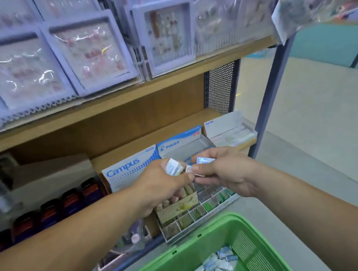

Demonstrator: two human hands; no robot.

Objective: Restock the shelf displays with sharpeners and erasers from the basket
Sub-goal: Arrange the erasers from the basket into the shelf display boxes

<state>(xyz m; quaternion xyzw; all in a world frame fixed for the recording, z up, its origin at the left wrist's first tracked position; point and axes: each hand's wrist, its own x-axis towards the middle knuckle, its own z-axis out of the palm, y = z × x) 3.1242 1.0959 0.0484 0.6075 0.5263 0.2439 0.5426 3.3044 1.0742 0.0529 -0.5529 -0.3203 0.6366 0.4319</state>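
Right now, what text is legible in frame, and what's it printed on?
"Campus": front of the white and blue display box.
"PILOT": flap of the blue display box.
Unreadable, blurred or too small: print on the wrapped erasers in the left hand and the blue packet in the right hand, the label on the white box, the packets in the green basket.
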